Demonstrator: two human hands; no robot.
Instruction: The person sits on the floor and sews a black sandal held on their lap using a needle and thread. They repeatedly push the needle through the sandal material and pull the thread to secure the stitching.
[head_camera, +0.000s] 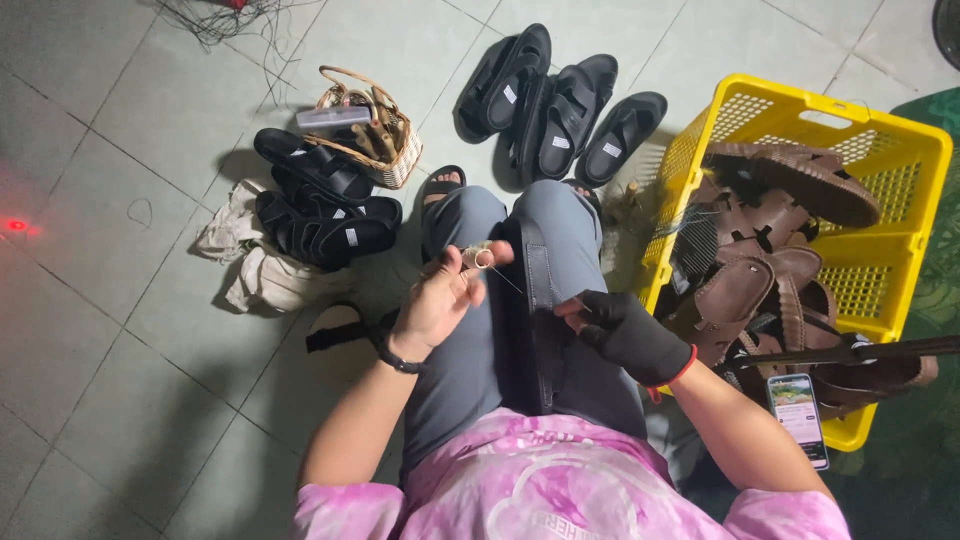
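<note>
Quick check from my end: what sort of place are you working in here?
Likely a small home or backyard sandal workshop, worked from a tiled floor. A yellow crate holds brown sandals, black sandals lie about, and the left hand pulls thread at a black sole on the lap.

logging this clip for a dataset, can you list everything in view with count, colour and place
black sandals: four, black, floor ahead of the knees
black sandals by basket: about three, black, stacked on the floor at left
wicker basket: one, tan, floor at left
cloth: white, under the left stack
yellow crate: one, floor at right
brown sandals: several, brown, piled in the crate
phone: one, screen lit, by the crate
black sole piece: one, between the thighs
thread: pale, in left hand
left hand: bare, pinching the thread
right hand: black glove, on the sole piece
</note>
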